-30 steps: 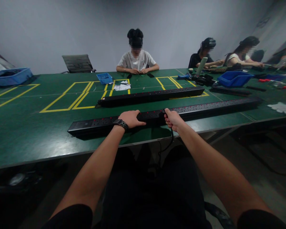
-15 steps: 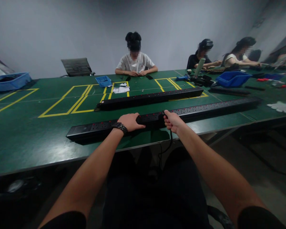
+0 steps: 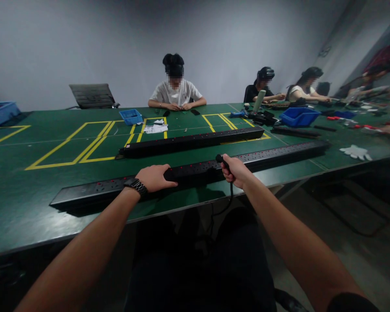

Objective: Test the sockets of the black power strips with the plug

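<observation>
A long black power strip (image 3: 198, 170) with rows of sockets and small red marks lies across the green table in front of me. My left hand (image 3: 154, 177), a dark watch on its wrist, is wrapped over the strip's left half with the thumb along its near side. Closed in a fist, my right hand (image 3: 235, 170) holds a black plug (image 3: 219, 158) just above the strip's middle. From that fist a black cable (image 3: 231, 195) hangs down past the table edge. A second black power strip (image 3: 191, 142) lies farther back.
Across the table (image 3: 16, 182) a person (image 3: 175, 93) sits; more people are at the right. A small blue bin (image 3: 131, 117), papers (image 3: 156, 128), a larger blue bin (image 3: 299, 117) and a white glove (image 3: 355, 152) lie on the table. Yellow tape lines mark its surface.
My right hand has lifted the plug up off the strip. My left hand and the strip have shifted left and nearer in view, and the whole view has turned slightly.
</observation>
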Demonstrator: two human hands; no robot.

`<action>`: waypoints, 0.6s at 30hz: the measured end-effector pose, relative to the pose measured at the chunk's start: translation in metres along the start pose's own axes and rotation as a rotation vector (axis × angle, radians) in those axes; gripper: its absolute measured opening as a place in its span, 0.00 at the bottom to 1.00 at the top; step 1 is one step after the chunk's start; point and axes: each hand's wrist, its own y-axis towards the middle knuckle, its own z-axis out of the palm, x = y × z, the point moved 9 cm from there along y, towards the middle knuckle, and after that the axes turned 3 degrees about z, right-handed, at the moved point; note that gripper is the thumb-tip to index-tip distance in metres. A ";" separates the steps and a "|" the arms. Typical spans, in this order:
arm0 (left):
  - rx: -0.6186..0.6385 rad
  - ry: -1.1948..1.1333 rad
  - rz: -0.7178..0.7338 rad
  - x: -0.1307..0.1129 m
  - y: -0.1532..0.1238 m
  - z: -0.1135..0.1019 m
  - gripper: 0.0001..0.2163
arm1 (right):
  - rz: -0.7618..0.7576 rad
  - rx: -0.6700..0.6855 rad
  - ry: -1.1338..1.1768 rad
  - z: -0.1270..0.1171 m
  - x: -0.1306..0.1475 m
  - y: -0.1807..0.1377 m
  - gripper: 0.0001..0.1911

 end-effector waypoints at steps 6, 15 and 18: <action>0.024 -0.017 -0.052 0.049 -0.035 0.002 0.37 | 0.029 0.084 -0.013 0.041 -0.026 0.008 0.24; 0.193 0.005 -0.230 0.128 -0.061 0.008 0.39 | 0.013 0.172 0.010 0.097 -0.040 0.004 0.25; 0.145 0.051 -0.225 0.104 -0.048 -0.004 0.41 | 0.010 0.183 0.007 0.113 -0.042 0.005 0.26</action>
